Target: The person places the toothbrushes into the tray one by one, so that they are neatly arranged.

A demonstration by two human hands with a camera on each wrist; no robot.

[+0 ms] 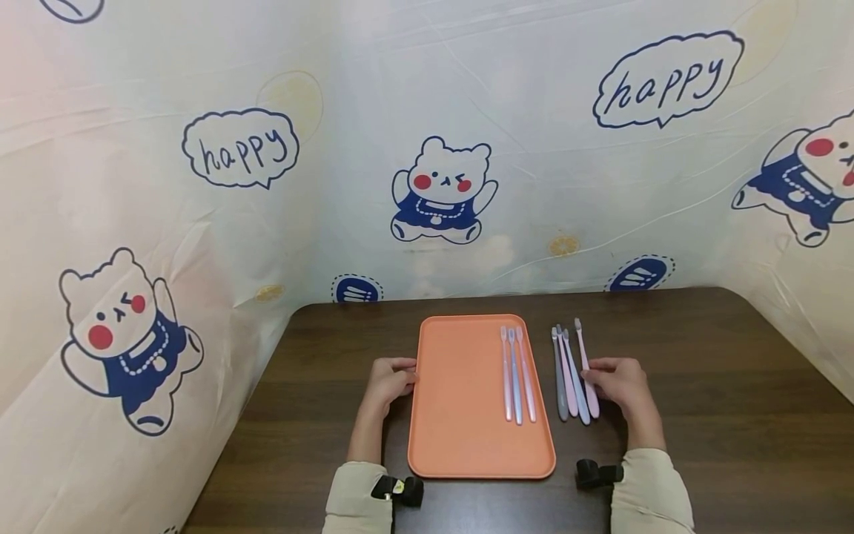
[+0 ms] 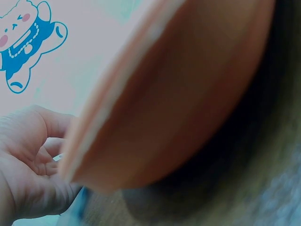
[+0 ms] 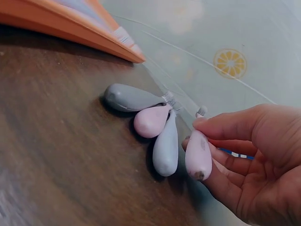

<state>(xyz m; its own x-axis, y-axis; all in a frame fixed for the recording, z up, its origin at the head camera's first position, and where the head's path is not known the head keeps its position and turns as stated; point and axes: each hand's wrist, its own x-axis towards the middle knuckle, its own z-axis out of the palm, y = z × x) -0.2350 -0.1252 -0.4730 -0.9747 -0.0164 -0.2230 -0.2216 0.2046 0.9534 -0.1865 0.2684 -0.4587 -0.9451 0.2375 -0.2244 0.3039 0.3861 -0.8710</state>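
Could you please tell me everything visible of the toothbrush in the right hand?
The toothbrush is pale pink, with a narrow head at its far end and a smooth, plastic-looking handle widening to a rounded near end bearing a dark mark. The right hand pinches it, just right of three other toothbrushes. Whether it is lifted is unclear.

Dark wood-grain table (image 1: 300,415), pale creased sheeting (image 1: 534,193) behind and both sides, blue-outlined bears (image 1: 443,200), "happy" bubbles (image 1: 242,148), citrus slices (image 1: 564,245)
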